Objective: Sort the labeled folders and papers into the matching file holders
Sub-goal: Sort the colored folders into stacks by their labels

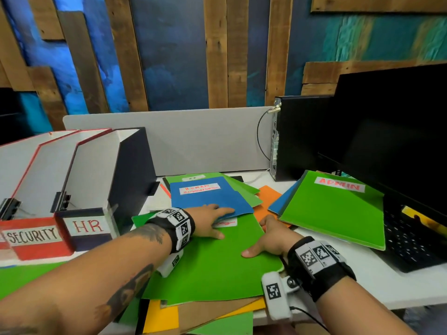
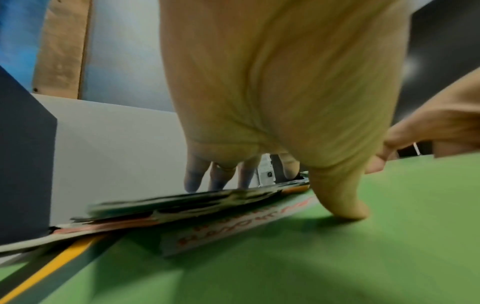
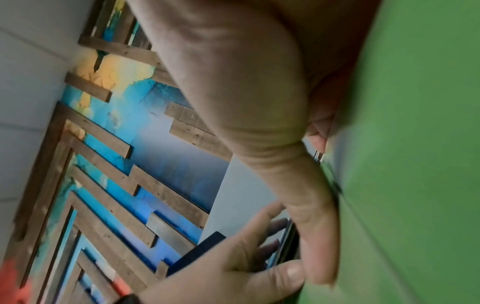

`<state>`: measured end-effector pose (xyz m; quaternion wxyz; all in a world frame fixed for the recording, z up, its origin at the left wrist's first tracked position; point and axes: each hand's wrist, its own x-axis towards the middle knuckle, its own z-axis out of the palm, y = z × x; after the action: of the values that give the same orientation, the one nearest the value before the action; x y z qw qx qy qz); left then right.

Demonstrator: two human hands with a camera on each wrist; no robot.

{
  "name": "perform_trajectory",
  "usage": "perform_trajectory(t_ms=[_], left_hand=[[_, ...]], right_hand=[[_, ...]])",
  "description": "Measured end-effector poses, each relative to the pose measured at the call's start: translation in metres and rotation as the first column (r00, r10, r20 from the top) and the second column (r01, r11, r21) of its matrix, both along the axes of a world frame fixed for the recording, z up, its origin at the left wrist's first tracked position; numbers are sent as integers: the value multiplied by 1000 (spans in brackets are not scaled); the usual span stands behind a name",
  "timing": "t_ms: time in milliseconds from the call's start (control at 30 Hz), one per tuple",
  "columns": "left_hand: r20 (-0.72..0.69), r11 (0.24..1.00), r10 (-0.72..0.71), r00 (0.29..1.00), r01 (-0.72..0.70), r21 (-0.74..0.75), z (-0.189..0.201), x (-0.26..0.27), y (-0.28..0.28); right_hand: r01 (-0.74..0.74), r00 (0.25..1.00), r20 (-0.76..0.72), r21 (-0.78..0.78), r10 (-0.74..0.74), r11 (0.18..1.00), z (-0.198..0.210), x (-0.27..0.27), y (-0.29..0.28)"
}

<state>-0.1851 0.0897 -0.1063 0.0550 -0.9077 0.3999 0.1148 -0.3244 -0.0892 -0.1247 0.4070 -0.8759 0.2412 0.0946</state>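
At frame centre, the left hand [image 1: 210, 220] rests flat-fingered on the blue folder [image 1: 208, 198] while the right hand [image 1: 267, 240] grasps the right edge of the green folder [image 1: 217, 259]; better to uncover its label first, then match it to the HR holder [image 1: 88, 226] at left

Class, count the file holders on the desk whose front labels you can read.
2: the red SECURITY cardboard file holder at far left, and the dark blue HR cardboard file holder beside it. More may stand out of frame.
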Motion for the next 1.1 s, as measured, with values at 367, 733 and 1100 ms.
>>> perform_trajectory(t_ms=[367,733,1100], left_hand=[[-21,986,47,999,-50,-160,16,13,17],[-264,990,-88,960,113,83,93,-103,-13],[-4,933,-155,988,146,-328,145,-113,-10]], right_hand=[[-124,992,67,274,110,954,40,-16,-5],[-103,966,229,767,-120,633,44,-15,-19],[-93,969,242,209,41,973,56,-29,-13]])
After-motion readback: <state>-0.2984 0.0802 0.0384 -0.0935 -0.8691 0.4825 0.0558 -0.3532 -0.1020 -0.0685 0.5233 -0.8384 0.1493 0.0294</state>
